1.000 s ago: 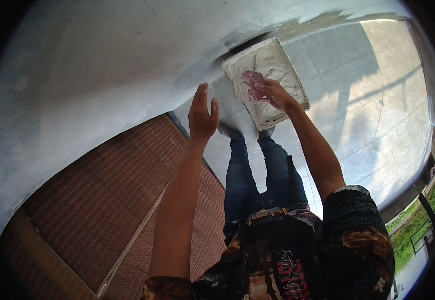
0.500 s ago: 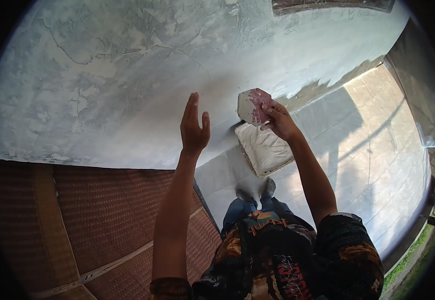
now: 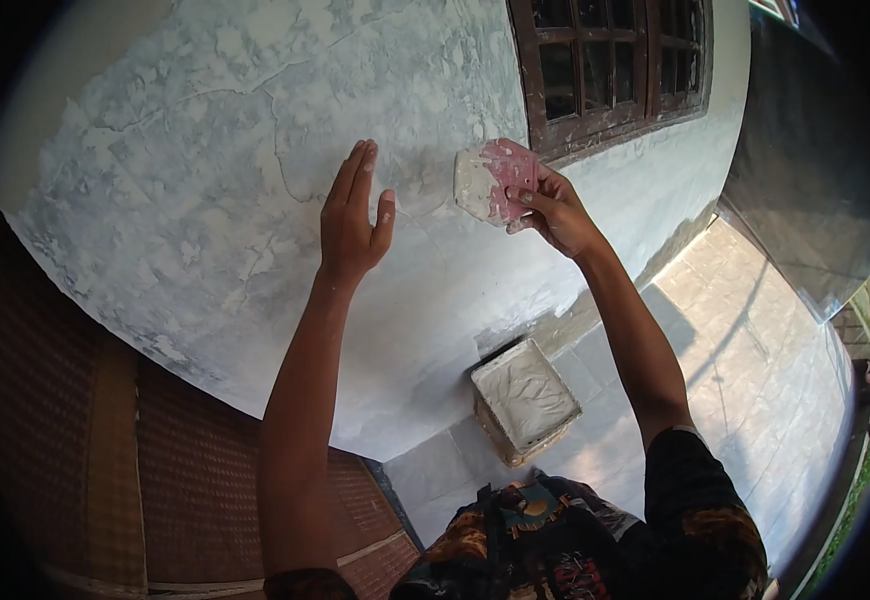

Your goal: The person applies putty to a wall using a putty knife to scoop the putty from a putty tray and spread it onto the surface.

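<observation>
My right hand (image 3: 557, 212) grips a flat pink putty scraper (image 3: 515, 180), thumb on its near face. Pale wet putty coats the scraper's left half. Raised level with it, my left hand (image 3: 352, 215) is empty, its fingers straight and together and the thumb apart; white specks dot the fingertips. Both hands are in front of a wall (image 3: 225, 190) patched with grey and white putty. Below the right forearm, a square bucket (image 3: 528, 395) of pale putty stands on the floor against the wall's foot.
A brown-framed window (image 3: 605, 75) with small panes is set in the wall at upper right. Grey floor tiles (image 3: 725, 370) run along the wall, partly sunlit. Reddish-brown woven panels (image 3: 215, 480) fill the lower left.
The camera view has tilted up, bringing the window into sight and the bucket lower. Both hands are higher against the wall; the scraper stays in my right hand.
</observation>
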A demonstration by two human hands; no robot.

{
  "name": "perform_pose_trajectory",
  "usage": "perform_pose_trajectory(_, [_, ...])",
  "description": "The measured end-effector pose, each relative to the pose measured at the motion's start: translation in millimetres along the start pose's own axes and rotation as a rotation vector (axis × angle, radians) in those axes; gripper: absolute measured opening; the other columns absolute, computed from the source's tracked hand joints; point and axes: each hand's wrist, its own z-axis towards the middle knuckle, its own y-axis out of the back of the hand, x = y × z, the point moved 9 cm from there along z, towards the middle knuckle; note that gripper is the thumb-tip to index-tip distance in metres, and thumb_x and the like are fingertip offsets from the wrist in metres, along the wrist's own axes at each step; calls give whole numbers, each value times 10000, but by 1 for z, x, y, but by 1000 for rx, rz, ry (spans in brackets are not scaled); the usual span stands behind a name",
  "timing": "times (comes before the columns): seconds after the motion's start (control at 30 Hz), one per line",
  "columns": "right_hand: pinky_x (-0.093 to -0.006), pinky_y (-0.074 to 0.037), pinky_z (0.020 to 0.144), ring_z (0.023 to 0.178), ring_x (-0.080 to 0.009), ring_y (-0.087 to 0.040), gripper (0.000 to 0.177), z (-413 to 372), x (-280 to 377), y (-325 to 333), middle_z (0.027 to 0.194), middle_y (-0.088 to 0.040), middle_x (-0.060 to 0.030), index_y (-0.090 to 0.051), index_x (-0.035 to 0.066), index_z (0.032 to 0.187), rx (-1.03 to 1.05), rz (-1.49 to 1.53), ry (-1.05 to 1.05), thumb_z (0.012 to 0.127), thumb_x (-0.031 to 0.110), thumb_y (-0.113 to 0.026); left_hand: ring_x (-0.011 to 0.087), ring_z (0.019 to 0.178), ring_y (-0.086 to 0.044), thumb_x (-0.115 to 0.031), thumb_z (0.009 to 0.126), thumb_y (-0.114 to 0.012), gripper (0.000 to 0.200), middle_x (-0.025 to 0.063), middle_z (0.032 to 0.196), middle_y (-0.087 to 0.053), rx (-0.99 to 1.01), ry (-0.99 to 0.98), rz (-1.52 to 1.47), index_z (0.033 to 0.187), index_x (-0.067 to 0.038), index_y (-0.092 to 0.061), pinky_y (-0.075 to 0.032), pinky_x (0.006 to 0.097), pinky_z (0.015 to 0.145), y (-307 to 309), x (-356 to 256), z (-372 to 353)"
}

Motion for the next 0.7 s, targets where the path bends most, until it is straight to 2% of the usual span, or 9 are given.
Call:
perform_pose_trajectory(0.07, [-313,-638,717,860,-125,-689,337,14,28,-18,1055,-686,-68,-579,30,1260,13,-50,40,930,70,-635,372,1353,-464,-181,953,-492,504,231,1422,-504,-55,-88,48,1395,62,-466,-413,449,1097,22,1,23])
perform_pose_trajectory(0.13, [-249,-601,594,772,-87,-678,287,22,53,-25,986,-696,-44,-600,41,1232,-124,-97,101,949,75,-629,374,1348,-469,-199,957,-494,505,228,1419,-508,-102,-86,65,1389,62,-470,-415,448,1094,43,6,40])
perform_pose_trajectory(0.23, [-232,-554,546,732,-67,-654,258,42,83,-40,950,-696,-32,-616,42,1197,-93,-228,134,946,94,-648,365,1338,-482,-220,964,-499,501,221,1415,-513,-137,-147,159,1383,54,-479,-423,441,1085,67,7,61])
perform_pose_trajectory(0.33, [-236,-504,596,777,-78,-653,242,59,114,-56,934,-711,-21,-653,65,1161,-74,-287,193,935,151,-671,365,1362,-460,-170,973,-467,493,215,1442,-498,-154,-186,183,1417,41,-445,-394,435,1114,85,7,82])
perform_pose_trajectory(0.47, [-255,-489,596,746,-77,-634,245,83,150,-70,914,-699,-15,-650,54,1151,-18,-320,266,930,155,-679,354,1357,-469,-197,972,-477,502,205,1443,-501,-186,-211,259,1418,30,-453,-404,430,1105,106,1,112])
perform_pose_trajectory(0.57, [-240,-421,597,685,-54,-557,245,102,171,-76,840,-687,1,-666,58,1122,25,-320,341,906,162,-716,349,1352,-475,-211,967,-486,499,201,1437,-509,-226,-240,292,1406,25,-474,-411,426,1101,114,-4,130])
perform_pose_trajectory(0.63, [-233,-398,603,668,-47,-529,237,116,189,-80,810,-682,6,-678,60,1103,77,-321,395,898,166,-729,359,1310,-510,-238,952,-528,485,210,1367,-560,-281,-269,307,1340,52,-524,-420,462,1086,120,-8,143])
perform_pose_trajectory(0.7, [-236,-369,611,645,-44,-481,187,130,201,-79,774,-678,9,-712,50,1026,68,-342,411,887,171,-743,353,1325,-500,-214,951,-519,483,207,1390,-546,-292,-273,346,1359,44,-512,-416,447,1093,121,-10,153])
